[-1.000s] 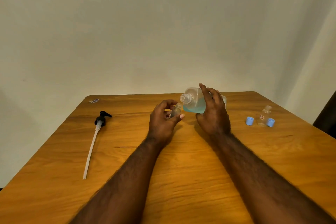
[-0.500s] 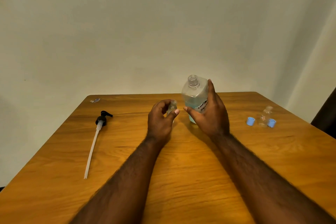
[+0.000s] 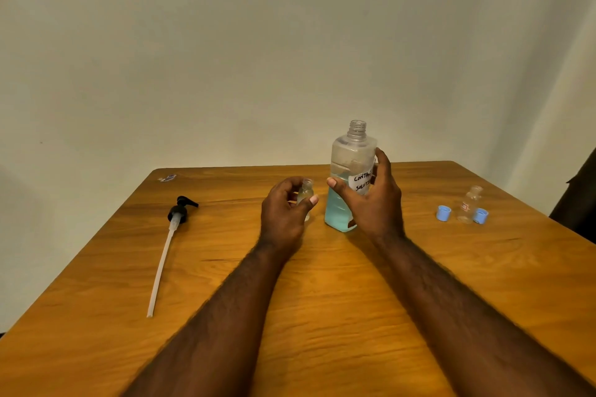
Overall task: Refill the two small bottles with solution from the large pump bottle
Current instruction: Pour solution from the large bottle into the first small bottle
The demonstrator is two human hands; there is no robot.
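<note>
Ideally, with the left hand [image 3: 283,216] pinching the small bottle [image 3: 305,193] upright and the right hand [image 3: 375,206] wrapped round the open solution bottle [image 3: 346,167] — tip slowly, mouth over mouth.

I can read one thing from here: a white label [image 3: 359,182] on the front of the large bottle [image 3: 350,151], hand-lettered in dark capitals on two lines. The top line begins "CONTA" and the lower one "SOLUTI". Both lines run under the fingers of the right grip [image 3: 375,206], so I can't see their last letters. I can't make out any lettering on the small bottle [image 3: 305,192] in the left grip [image 3: 283,216]. The second small bottle [image 3: 469,203], at the right of the worktop [image 3: 322,284], carries a tiny sticker [image 3: 464,206] with reddish marks, too small to read. A scrap [image 3: 167,177] near the far left corner has bluish print, also illegible.
</note>
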